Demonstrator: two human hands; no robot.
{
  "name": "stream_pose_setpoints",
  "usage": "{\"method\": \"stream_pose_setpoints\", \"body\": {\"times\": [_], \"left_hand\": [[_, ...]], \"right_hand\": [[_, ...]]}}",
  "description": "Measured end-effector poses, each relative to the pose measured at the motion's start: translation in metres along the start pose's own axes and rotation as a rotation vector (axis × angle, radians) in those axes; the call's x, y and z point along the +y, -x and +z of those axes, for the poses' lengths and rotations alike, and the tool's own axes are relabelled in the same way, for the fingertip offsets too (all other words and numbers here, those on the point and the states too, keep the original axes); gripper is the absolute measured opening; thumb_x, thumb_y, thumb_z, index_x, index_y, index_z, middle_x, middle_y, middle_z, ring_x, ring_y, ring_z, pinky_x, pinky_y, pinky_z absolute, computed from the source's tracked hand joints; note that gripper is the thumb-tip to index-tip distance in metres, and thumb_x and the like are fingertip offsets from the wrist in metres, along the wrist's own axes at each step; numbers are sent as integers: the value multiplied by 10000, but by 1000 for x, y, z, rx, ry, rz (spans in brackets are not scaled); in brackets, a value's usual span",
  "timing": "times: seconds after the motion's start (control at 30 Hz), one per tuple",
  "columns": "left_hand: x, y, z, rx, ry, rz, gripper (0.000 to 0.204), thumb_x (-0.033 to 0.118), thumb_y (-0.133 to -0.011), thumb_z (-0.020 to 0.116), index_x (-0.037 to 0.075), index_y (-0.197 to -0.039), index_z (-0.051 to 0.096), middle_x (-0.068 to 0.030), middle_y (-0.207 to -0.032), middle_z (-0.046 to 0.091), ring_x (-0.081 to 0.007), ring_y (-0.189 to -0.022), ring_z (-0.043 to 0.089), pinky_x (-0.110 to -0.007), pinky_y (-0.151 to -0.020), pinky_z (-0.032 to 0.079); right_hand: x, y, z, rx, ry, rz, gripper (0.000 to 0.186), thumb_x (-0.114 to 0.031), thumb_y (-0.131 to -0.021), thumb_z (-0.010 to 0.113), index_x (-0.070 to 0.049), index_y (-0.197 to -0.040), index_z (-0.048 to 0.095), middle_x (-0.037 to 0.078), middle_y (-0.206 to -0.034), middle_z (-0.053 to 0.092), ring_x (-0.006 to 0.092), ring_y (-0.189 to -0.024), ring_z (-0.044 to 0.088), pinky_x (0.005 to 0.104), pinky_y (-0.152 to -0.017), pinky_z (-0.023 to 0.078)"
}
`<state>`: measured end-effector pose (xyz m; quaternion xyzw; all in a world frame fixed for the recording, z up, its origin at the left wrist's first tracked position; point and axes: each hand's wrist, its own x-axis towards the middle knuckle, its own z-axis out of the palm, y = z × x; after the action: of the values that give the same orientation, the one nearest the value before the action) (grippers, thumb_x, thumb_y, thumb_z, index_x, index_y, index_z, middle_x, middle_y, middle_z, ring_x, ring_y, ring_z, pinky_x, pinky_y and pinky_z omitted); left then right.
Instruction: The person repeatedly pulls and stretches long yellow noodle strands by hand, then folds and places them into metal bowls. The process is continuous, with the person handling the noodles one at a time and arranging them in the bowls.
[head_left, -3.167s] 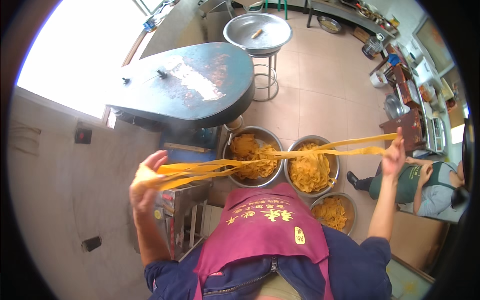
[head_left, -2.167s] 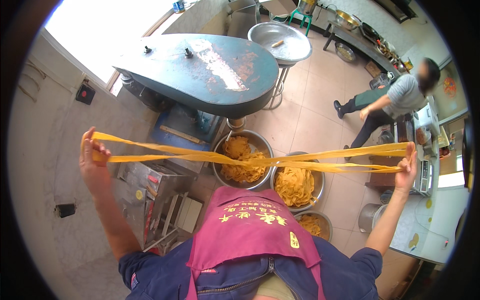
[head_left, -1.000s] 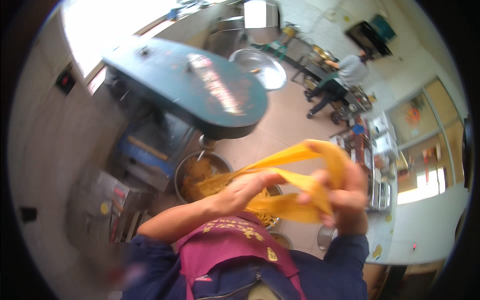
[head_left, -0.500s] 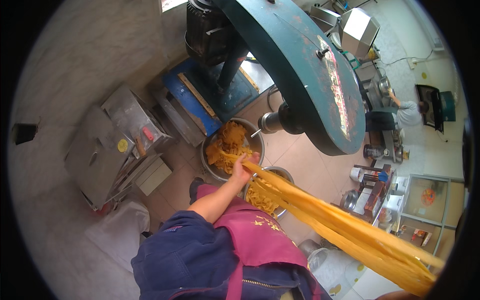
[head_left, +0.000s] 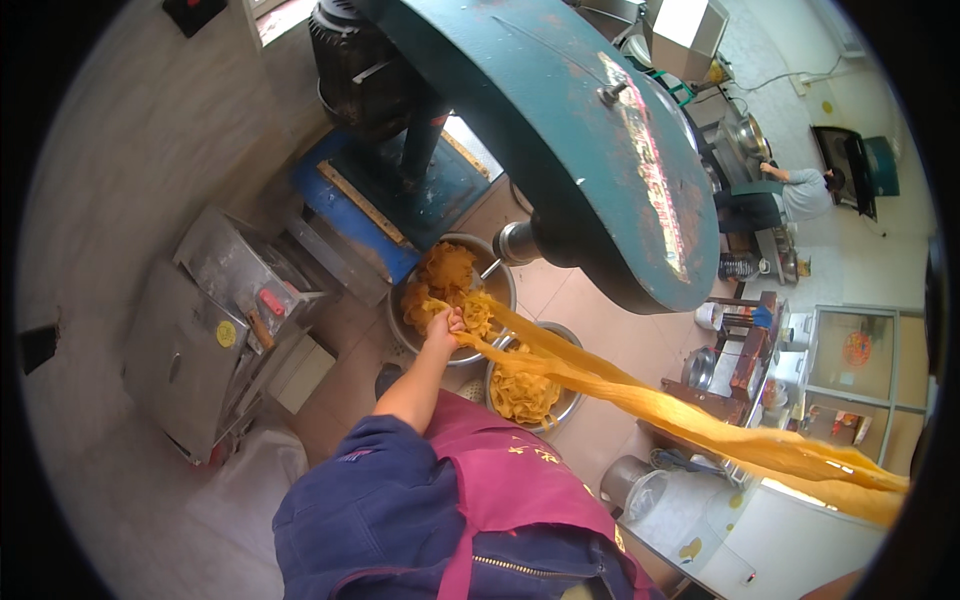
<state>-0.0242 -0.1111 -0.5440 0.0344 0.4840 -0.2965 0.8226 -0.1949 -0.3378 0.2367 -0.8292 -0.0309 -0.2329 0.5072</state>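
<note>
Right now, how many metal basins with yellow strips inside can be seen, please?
2. The first basin is near the left hand; the second basin is lower right in the picture, beside the maroon apron. More may be hidden behind the apron.

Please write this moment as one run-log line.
left hand: grips long yellow noodle strips; nearby: round silver metal bowl; right hand: not visible

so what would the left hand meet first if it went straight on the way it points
The left hand would probably meet the heaped orange strips in the metal basin first, though depth is unclear.
</note>
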Motion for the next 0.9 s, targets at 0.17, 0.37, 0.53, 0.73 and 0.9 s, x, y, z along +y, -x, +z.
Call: {"method": "stream_pose_setpoints", "body": {"times": [0.17, 0.37, 0.53, 0.73, 0.9], "left_hand": [[15, 85, 20, -213, -143, -159, 149, 167, -1090, 440, 88, -1185, 524, -78, -945, 602, -77, -540, 399, -202, -443, 326], [-25, 247, 110, -405, -691, -29, 258, 202, -1101, 462, 120, -1345, 482, -89, -992, 637, -72, -560, 417, -202, -481, 328], [-50, 327, 156, -604, -840, 6, 406, 230, -1107, 462, 101, -1491, 426, -94, -982, 652, -83, -532, 433, -211, -485, 356], [-71, 391, 193, -756, -966, -42, 443, 243, -1101, 489, 86, -1505, 395, -142, -1003, 675, -103, -502, 492, -209, -463, 382], [-83, 426, 219, -947, -1030, 113, 452, 210, -1100, 483, 54, -1514, 390, -165, -1074, 666, -101, -521, 535, -212, -475, 434]], "right_hand": [[9, -4, -23, 11, 17, -72, 381, 13, -864, 631, 75, -1230, 551, 199, -873, 689, 238, -692, 699, 337, -687, 600], [53, 8, -33, -208, 224, 30, 496, -149, -904, 703, 131, -1302, 604, 309, -1260, 658, 375, -1045, 714, 443, -917, 591], [135, -3, 57, -450, -105, 339, 380, 175, -923, 524, 71, -1260, 666, 184, -1298, 677, 209, -1054, 684, 315, -905, 547], [137, -4, 46, -429, -254, 101, 343, 170, -928, 559, 77, -1238, 672, 198, -1229, 702, 207, -962, 692, 319, -859, 562], [127, -45, -26, -203, -413, -356, 382, 64, -916, 617, 53, -1298, 619, 220, -1155, 691, 296, -1019, 702, 434, -912, 594]]}}
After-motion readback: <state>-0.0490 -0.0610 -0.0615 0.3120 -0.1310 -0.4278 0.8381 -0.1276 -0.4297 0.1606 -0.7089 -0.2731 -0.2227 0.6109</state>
